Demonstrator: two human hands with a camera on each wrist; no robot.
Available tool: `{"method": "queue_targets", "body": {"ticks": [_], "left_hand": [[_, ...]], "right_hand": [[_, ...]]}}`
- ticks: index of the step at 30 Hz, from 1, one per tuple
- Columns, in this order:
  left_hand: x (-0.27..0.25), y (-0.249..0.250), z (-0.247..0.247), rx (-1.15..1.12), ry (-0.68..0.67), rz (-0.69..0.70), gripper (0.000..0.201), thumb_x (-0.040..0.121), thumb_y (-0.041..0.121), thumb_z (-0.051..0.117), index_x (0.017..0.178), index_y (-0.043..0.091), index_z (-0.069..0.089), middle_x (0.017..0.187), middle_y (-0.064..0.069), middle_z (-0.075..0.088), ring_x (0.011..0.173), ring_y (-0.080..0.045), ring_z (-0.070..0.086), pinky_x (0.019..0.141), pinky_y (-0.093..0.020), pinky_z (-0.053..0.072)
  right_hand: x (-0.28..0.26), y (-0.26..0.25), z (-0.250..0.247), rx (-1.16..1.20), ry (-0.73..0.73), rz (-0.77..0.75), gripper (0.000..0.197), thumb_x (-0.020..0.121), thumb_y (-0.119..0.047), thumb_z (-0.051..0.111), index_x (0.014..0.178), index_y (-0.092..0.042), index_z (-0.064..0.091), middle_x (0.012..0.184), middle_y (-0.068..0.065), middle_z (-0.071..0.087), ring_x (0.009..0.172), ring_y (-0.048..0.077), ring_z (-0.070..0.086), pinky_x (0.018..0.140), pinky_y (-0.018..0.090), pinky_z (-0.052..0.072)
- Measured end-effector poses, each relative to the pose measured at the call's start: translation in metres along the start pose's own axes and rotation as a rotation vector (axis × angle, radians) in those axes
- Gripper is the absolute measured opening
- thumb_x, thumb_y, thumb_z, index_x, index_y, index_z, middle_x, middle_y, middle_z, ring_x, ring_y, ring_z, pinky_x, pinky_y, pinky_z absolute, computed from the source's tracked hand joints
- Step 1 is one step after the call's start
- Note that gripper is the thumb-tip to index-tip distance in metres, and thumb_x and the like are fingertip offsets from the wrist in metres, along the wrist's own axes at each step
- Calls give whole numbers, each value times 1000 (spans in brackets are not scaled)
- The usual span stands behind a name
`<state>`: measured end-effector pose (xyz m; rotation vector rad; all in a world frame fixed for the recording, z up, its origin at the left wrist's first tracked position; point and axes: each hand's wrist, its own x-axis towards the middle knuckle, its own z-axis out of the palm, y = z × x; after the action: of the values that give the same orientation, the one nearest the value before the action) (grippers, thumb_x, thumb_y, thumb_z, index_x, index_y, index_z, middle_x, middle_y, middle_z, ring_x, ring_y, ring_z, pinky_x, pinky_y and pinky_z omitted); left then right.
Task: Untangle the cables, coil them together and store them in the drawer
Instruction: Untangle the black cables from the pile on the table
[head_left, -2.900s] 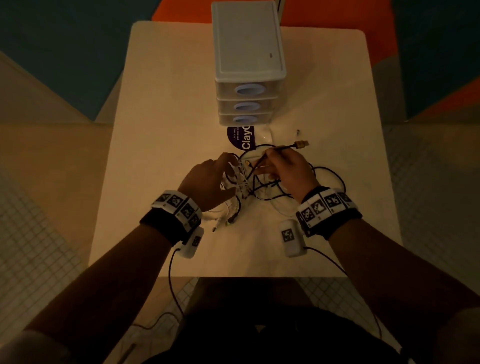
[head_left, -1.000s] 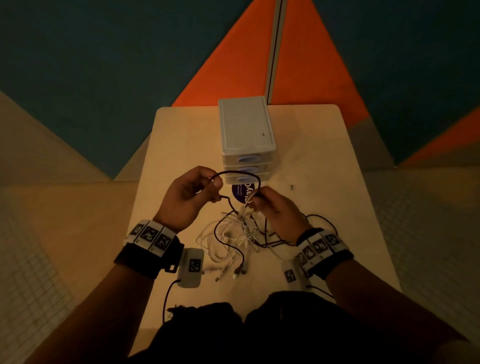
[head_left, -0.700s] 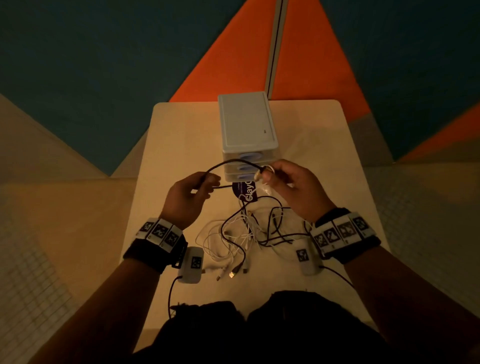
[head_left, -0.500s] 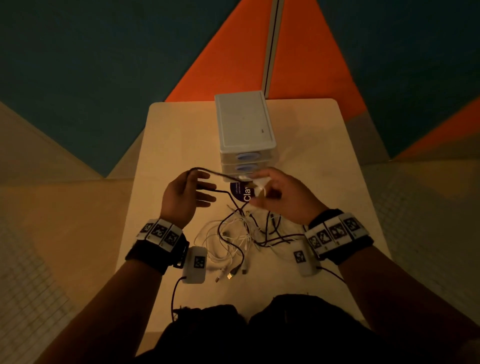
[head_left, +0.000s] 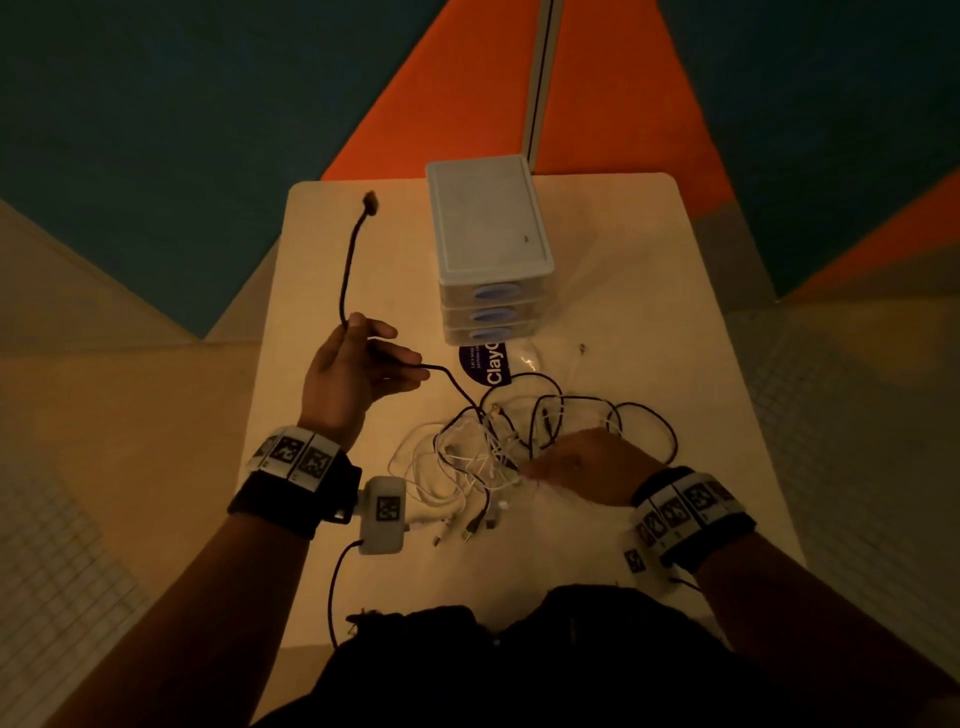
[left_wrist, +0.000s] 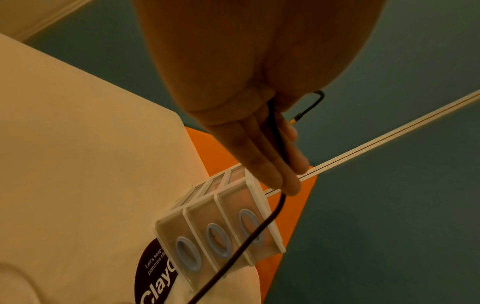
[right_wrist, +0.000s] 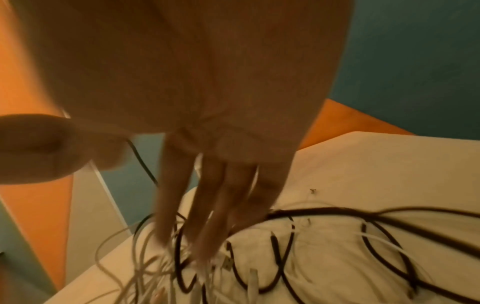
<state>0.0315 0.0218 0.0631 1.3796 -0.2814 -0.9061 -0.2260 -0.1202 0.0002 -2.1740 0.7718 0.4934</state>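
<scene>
Head view: left hand (head_left: 358, 374), raised at left, holds black cable (head_left: 343, 270), plug end up. Cable tangle (head_left: 467, 457) lies near-centre on table (head_left: 649, 312). Drawer unit (head_left: 491, 249) stands far-centre, drawers closed.
Left wrist view: cable pinched between nearly straight fingers (left_wrist: 259, 156).
Right wrist view, blurred: right hand (right_wrist: 221, 144), fingers spread straight, touches tangle.

Blurry right hand (right_wrist: 207, 107) near the drawer box (head_left: 488, 218), sticker (head_left: 491, 366) half hidden under it, fuzzy plug (head_left: 371, 202) on the black cable (head_left: 344, 270).
</scene>
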Motion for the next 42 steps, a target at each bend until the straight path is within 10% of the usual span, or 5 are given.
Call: {"method": "queue_targets", "body": {"ticks": [4,7,28,33,42], "left_hand": [[-3,7,4,57,-103,-19,40,109,36,31,99,9,59,84,-18,72,80,-38,72,72,-41,60],[-5,9,7,68,-122,-21,40,109,36,31,100,10,60,85,-18,73,80,-38,72,71,-40,61],[7,-23,-29,-223,118,-119,28,107,27,38,97,13,60,76,-6,73,73,-26,74,68,-31,60],[8,-27,-34,-236,164,-132,27,107,28,39,98,12,60,78,-7,74,75,-26,74,68,-31,60],[11,-36,-46,-335,197,-176,24,105,31,42,102,15,59,81,-4,71,78,-25,73,69,-29,60]], "right_hand": [[20,-6,-10,43,323,-35,18,97,-44,60,103,-31,71,94,-11,71,80,8,64,75,33,55],[45,-19,-5,-37,298,-47,17,95,-32,65,108,-23,71,105,-2,70,91,15,64,76,26,47],[81,-36,44,-287,119,110,36,92,-61,53,120,-41,65,126,-2,67,123,31,53,110,48,34],[85,-35,38,-188,205,87,24,85,-55,66,105,-44,75,109,-4,72,110,29,62,93,40,51],[91,-31,42,-158,65,76,30,87,-59,63,114,-47,69,116,-12,72,118,27,58,104,41,45]]}}
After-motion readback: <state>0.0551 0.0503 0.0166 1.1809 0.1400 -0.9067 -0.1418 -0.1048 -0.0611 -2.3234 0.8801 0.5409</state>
